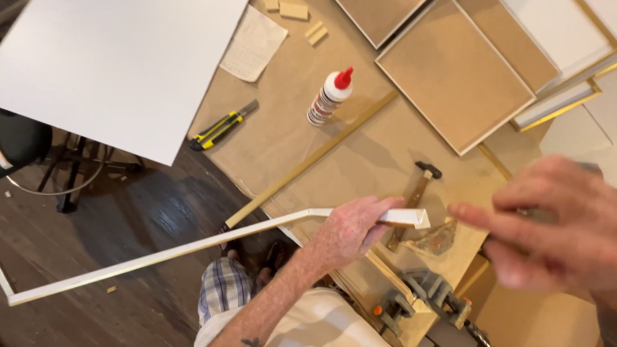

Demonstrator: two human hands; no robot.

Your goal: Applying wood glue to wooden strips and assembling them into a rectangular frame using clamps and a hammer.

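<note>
White frame moulding (193, 247), left hand (350, 228) fingers clamped on it, right hand (553, 218) fingers blurred, cannot tell

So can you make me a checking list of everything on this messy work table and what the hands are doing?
Surface: brown-covered table, scuffed, mostly covered.
Job's things: white frame moulding, long, bent at a mitred corner, held out over the floor.
Clutter: glue bottle with red cap lying down; yellow utility knife; hammer; long wooden strip; backed frames stacked at the far side; small wood blocks; clamps at the table edge; large white board.
Hands: left hand grips the moulding; right hand blurred, fingers extended near the moulding's end, whether touching cannot be told.
Cables: nothing seen.
Surroundings: dark wood floor; chair base.
</note>
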